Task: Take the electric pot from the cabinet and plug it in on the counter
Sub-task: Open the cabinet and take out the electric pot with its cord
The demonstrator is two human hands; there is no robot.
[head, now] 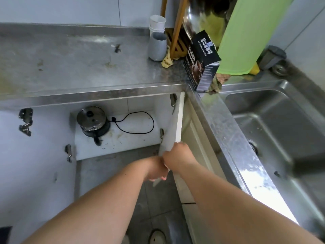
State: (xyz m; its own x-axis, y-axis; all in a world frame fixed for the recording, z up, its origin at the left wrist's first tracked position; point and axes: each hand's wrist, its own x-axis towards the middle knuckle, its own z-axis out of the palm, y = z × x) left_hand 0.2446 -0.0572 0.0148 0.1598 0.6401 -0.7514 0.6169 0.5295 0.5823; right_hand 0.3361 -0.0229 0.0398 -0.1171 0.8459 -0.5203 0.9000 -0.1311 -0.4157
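Steel-lidded electric pot [93,121] not yet lifted; cabinet open.

I see both my hands closed on the edge of the cabinet door [173,124]: left hand [155,169] low, right hand [176,155] just above, touching. Pot sits at the shelf's back-left corner, its black cord [140,124] looped beside it. Lifting it to the worktop [70,67] and plugging in remain.

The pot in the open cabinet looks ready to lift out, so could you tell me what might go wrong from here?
1. The cord lies looped behind the pot; it could snag or drag.
2. The lid may slide off if tilted.
3. Both hands, left and right, are on the door.
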